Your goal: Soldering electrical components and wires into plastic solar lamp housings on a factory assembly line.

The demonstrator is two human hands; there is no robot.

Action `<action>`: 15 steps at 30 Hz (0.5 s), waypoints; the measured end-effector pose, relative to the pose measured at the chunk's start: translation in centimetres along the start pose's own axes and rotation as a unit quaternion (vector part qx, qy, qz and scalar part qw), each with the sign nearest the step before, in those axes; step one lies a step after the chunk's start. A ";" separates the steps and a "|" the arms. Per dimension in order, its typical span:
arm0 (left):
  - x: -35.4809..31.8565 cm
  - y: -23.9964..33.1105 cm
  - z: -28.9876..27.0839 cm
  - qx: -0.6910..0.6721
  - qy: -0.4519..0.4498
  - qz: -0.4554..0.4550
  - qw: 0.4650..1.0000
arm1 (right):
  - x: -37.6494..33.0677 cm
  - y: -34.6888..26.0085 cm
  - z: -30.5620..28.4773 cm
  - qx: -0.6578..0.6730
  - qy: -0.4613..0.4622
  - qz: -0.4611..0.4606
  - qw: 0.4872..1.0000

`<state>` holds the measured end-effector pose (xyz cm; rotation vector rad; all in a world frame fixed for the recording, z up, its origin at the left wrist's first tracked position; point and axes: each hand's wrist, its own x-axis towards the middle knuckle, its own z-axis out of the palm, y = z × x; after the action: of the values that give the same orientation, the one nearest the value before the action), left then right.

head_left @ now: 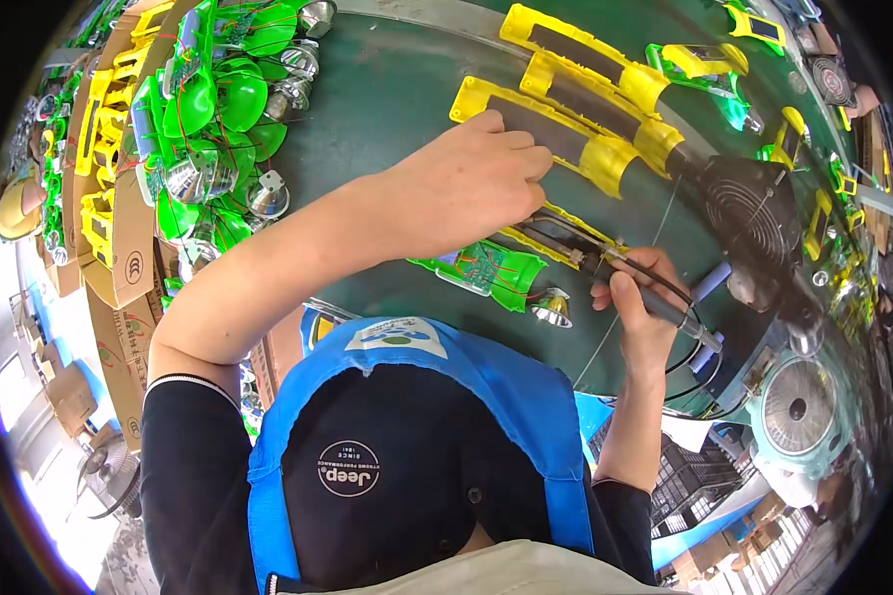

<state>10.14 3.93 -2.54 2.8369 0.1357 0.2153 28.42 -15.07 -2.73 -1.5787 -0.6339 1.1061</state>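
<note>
My left hand (476,183) reaches across the bench with its fingers curled, at the near edge of a yellow plastic housing (605,164). Whatever its fingers hold, if anything, is hidden beneath them. Closed around a grey, pen-like tool (660,305) with a black cable is my right hand (645,297). The tool's front end lies over another yellow housing (566,216), partly covered by my left hand. Just nearer to me lies a green lamp shell (511,286) with a circuit board and red wires, a silver reflector cup (553,308) beside it.
Two more yellow housings (575,45) lie behind. Green shells with reflectors (223,109) are piled at the left beside a cardboard box (129,263) of yellow parts. A dark fan-like device (754,213) stands to the right, near blue cylinders (712,281). A pale round fan (799,407) is at lower right.
</note>
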 end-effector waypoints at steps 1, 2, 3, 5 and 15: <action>-0.1 -0.1 0.0 0.000 0.000 0.000 1.000 | -0.1 -0.1 0.1 0.001 -0.001 -0.016 1.000; -0.1 -0.1 -0.1 -0.012 0.006 0.002 1.000 | -0.2 -0.2 0.1 0.001 0.000 -0.016 1.000; -0.1 -0.1 -0.1 -0.024 0.012 0.004 1.000 | -0.4 -0.2 -0.1 0.000 0.002 -0.016 1.000; 0.0 -0.2 -0.1 -0.032 0.001 0.001 0.999 | -0.8 0.4 -0.7 0.005 0.015 -0.044 0.999; 0.1 -0.1 -0.3 -0.021 0.004 0.019 1.000 | -1.0 4.0 -0.1 0.129 0.099 -0.199 0.966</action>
<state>10.24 4.13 -2.32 2.7987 0.0787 0.2352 27.57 -17.15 -6.13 -1.2495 -0.6115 0.6890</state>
